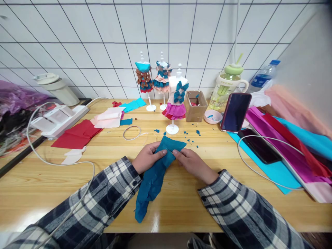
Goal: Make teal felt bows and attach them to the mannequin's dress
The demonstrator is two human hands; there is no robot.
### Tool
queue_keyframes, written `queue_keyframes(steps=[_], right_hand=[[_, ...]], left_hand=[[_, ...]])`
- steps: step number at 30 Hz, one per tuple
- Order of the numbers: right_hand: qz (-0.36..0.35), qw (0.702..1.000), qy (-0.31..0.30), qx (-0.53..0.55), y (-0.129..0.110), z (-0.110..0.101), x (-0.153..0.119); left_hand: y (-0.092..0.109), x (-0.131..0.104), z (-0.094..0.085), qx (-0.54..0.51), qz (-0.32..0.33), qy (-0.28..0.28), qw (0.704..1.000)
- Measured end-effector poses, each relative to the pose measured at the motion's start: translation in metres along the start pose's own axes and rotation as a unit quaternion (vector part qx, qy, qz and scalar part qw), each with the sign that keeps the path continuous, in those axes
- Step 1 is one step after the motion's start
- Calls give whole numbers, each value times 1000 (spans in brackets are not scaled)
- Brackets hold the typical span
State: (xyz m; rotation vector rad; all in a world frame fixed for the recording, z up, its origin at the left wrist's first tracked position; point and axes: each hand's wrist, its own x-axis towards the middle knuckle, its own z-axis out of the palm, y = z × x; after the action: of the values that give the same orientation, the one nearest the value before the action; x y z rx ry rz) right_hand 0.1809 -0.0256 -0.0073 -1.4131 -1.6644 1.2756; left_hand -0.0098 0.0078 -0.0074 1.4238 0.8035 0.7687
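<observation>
Teal cloth [151, 183] near centre over the table [186, 214], left hand [147, 157] pinching its far part, right hand [193, 162] fingers closed on what looks like a needle [170, 151]; best kept taut, fingertips clear of the point.

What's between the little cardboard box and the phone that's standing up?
In the head view, a small pink bowl with little bits in it sits between the cardboard box and the standing phone; the green-lidded jug stands behind the bowl.
</observation>
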Motion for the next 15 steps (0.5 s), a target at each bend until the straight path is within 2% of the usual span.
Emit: queue_keyframes(steps=[15], right_hand=[[-21, 1000, -14, 6, 3, 0, 2]], left_hand=[[3, 0, 2, 5, -16, 4, 1000]])
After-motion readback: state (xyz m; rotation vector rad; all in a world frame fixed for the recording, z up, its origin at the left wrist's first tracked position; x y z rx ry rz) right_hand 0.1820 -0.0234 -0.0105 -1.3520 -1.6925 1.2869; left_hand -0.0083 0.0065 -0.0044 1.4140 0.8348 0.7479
